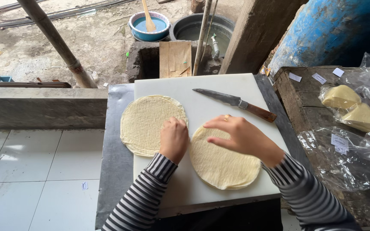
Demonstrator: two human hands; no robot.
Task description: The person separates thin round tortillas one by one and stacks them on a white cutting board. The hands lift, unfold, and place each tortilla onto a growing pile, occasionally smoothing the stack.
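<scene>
Two dough rounds on the white board

Left hand (pixel 174 137), curled, presses between left round (pixel 148 124) and right round (pixel 223 164); right hand (pixel 240 136) open, flat on it; knife (pixel 234 102) behind.

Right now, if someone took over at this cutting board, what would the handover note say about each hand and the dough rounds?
Left hand: closed in a loose fist, resting at the right edge of the left dough round.
Right hand: open, fingers spread, flat over the right dough round.
Both rounds lie flat, side by side, on the white cutting board.
Knife lies untouched on the board beyond the hands.
Done: both rounds laid out, uncut.
Left: cannot tell from this view.
</scene>
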